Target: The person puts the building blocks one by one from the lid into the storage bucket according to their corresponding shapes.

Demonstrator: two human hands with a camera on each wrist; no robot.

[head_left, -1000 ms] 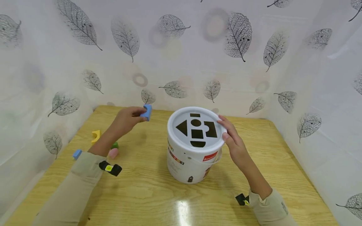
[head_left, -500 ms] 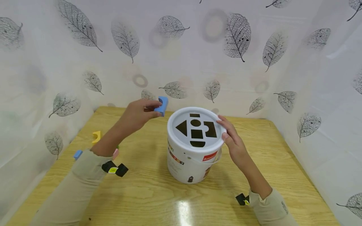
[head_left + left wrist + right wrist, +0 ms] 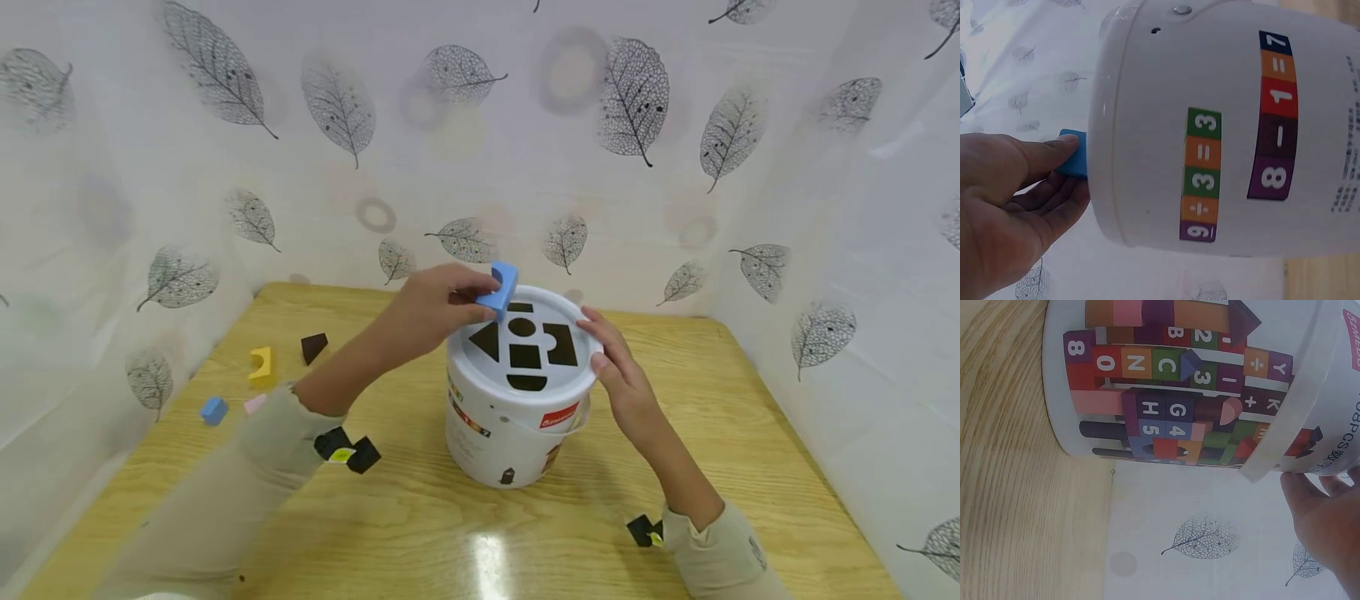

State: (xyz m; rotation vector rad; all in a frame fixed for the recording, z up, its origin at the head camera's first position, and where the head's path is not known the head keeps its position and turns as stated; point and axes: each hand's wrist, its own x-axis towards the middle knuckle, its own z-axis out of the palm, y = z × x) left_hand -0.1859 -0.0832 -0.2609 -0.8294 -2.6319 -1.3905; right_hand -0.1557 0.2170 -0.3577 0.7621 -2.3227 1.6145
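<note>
My left hand (image 3: 435,307) pinches a blue arch block (image 3: 502,286) between thumb and fingers, over the left back part of the bucket's lid. In the left wrist view the blue block (image 3: 1074,154) shows beside the rim, partly hidden behind it. The white bucket (image 3: 495,442) stands upright, its white lid (image 3: 465,354) cut with dark shaped holes: a triangle, a circle, rectangles and a notched one. My right hand (image 3: 626,383) rests on the lid's right edge, fingers on top and thumb at the rim. The right wrist view shows that hand (image 3: 1329,512) against the bucket's side.
On the left of the wooden table (image 3: 405,533) lie a yellow arch block (image 3: 262,367), a dark brown block (image 3: 313,347), a small blue block (image 3: 214,410) and a pink block (image 3: 255,403) partly behind the left sleeve. A leaf-patterned sheet (image 3: 480,167) encloses the back and sides.
My left hand has carried the blue arch block rightward, from above the table to over the lid. The dark brown block has come into view behind the arm. My right hand has stayed put.
</note>
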